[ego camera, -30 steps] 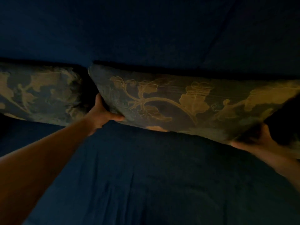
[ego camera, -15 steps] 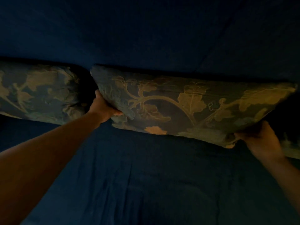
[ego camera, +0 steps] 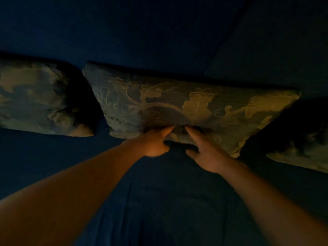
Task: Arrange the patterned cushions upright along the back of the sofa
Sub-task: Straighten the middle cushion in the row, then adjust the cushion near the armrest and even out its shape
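The scene is dim. Three patterned cushions, grey-blue with gold leaf motifs, lean against the dark blue sofa back (ego camera: 159,32). The middle cushion (ego camera: 204,107) stands upright between the left cushion (ego camera: 35,98) and the right cushion (ego camera: 301,153), which is partly cut off by the frame edge. My left hand (ego camera: 156,142) presses at the middle cushion's lower edge, fingers curled against the fabric. My right hand (ego camera: 204,150) sits just beside it with fingers spread, fingertips touching the same lower edge. Whether either hand grips the fabric is unclear.
The dark blue sofa seat (ego camera: 168,201) stretches beneath my forearms toward me. A seam in the sofa back (ego camera: 227,38) runs diagonally at upper right. Narrow dark gaps separate the cushions.
Both hands left the middle cushion's two lower corners and came together at the centre of its lower edge. The cushion now sits more upright and a little further right.
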